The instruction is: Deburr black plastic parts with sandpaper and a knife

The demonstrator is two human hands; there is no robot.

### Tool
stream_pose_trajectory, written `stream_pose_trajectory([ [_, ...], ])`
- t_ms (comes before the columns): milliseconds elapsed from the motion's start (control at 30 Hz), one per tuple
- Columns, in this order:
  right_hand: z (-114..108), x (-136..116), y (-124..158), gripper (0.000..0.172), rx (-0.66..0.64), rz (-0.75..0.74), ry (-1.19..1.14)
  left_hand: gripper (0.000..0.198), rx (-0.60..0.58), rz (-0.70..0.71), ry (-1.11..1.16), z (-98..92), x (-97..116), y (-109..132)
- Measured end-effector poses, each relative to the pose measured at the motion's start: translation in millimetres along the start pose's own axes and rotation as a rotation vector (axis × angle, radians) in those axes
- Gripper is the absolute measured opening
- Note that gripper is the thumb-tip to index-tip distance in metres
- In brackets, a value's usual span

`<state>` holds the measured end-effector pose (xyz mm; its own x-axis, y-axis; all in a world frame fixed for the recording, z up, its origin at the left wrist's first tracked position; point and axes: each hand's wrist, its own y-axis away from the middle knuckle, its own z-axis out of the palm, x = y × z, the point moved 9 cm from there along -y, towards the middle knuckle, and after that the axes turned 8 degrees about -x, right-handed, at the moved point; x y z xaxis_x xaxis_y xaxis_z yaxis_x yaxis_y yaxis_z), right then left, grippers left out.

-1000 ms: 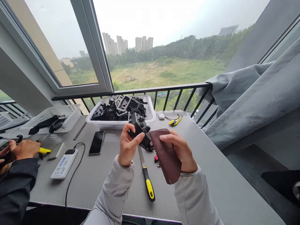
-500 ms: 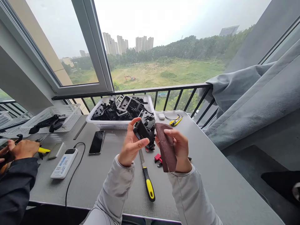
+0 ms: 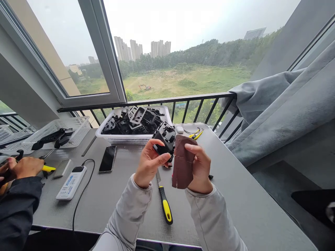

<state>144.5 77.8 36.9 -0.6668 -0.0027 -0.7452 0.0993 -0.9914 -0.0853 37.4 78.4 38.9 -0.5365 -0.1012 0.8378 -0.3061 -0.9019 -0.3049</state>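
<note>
My left hand [image 3: 149,163] grips a black plastic part [image 3: 164,137] with moulded recesses, holding it tilted above the table. In my right hand [image 3: 201,166] is a creased sheet of brown sandpaper [image 3: 183,164], pinched under the thumb and hanging downward. The sandpaper's left edge is close beside the plastic part; whether they touch I cannot tell. Below my hands lies a knife-like tool with a black and yellow handle [image 3: 166,207], its blade pointing away from me. A red item on the table is mostly hidden behind the sandpaper.
A white basket [image 3: 125,140] heaped with black parts stands at the back. Left of it are a phone [image 3: 108,159], a power bank [image 3: 71,183] with a cable, and another basket [image 3: 81,130]. Yellow-handled pliers [image 3: 196,134] lie back right. A co-worker's hand [image 3: 27,166] is at far left.
The black part has turned in my left hand and shifted slightly right. The sandpaper has swung left at its lower end and now hangs flatter toward me, covering more of the red item.
</note>
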Motion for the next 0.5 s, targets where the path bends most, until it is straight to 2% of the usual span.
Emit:
stream_pose_trajectory([
  [267,6,10,1,0.011,-0.043,-0.020,0.036,0.041,0.147,0.077,0.029,-8.0,10,2],
  [400,9,9,3,0.015,-0.104,0.021,0.069,0.040,0.206,0.101,0.012,-14.8,11,4],
  [500,9,7,7,0.017,-0.151,0.079,0.125,0.039,0.209,0.116,-0.040,-17.1,11,3],
])
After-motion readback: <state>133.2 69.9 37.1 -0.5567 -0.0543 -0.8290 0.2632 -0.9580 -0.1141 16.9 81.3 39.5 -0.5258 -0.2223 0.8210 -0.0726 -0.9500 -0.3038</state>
